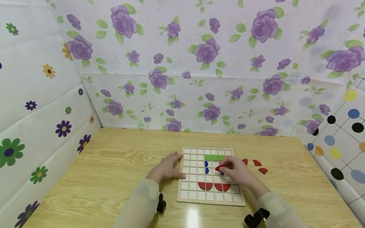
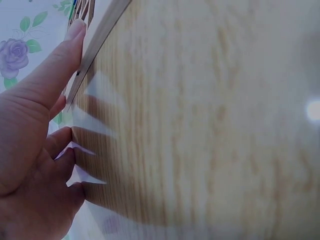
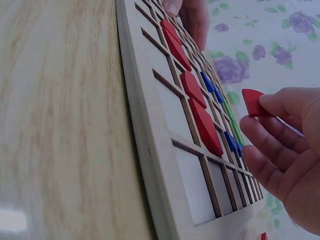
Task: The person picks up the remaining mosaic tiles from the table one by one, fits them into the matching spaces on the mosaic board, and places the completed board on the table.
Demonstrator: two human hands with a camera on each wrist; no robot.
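A wooden grid board (image 1: 192, 200) lies on the table with white square cells. My left hand (image 1: 166, 167) rests at its left edge, thumb on the frame and fingers spread beside it. Between thumb and fingertips my right hand (image 1: 238, 171) pinches a red quarter-circle piece (image 3: 253, 102), held above the right part of the board. Green squares (image 1: 215, 157) fill cells in an upper row. Blue half-round pieces (image 1: 206, 170) sit below them, some partly hidden by the right hand. Red quarter-circle pieces (image 1: 205, 186) form two half-discs in a lower row.
Several loose red quarter-circle pieces (image 1: 263, 171) lie on the wooden table (image 1: 119, 164) right of the board. A flowered cloth (image 1: 182, 95) hangs behind the table, with patterned cloths at both sides. Each wrist carries a black camera mount (image 1: 161, 203).
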